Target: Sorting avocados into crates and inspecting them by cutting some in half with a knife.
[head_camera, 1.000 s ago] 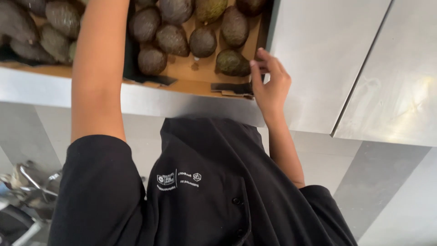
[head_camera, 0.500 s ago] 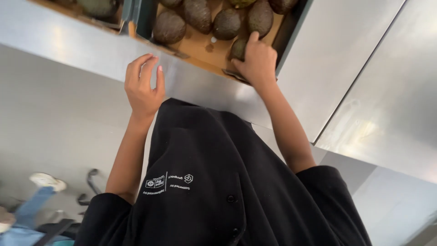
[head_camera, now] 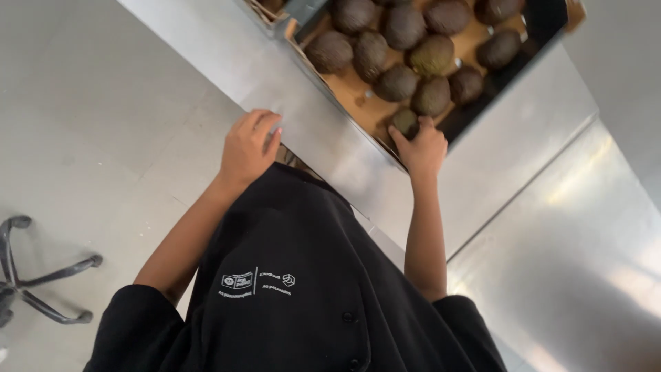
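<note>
Here the right hand (head_camera: 421, 146) closes its fingers around a small dark avocado (head_camera: 405, 122) at the near edge of the cardboard tray (head_camera: 351, 96), which sits on the steel tabletop (head_camera: 275, 76). The left hand (head_camera: 248, 146) rests beside the tray, fingers loosely together, empty. The fruit likely feels light, firm, pebbly-skinned and bruisable; cupping it round its middle suits.

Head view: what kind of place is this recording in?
Probably a commercial kitchen or food-prep room: a steel counter, a cardboard box of avocados, and steel cabinet doors. The right hand grips one avocado.
</note>
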